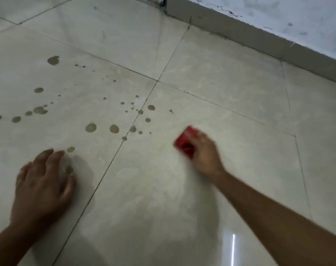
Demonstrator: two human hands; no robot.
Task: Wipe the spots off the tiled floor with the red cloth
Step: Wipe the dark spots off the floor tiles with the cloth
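Observation:
My right hand (203, 150) grips a bunched red cloth (184, 144) and holds it down on the pale tiled floor (220, 83), just right of centre. Several brown spots (90, 127) lie scattered over the tiles to the left of the cloth, the nearest small ones a short way from it. My left hand (43, 181) rests on the floor at the lower left with its fingers spread, beside two spots near its fingertips. Both hands look blurred.
A grey skirting board (259, 38) and a scuffed white wall (297, 14) run along the upper right. Dark grout lines (113, 156) cross the floor. A bright light reflection (233, 248) shows on the tile at the bottom.

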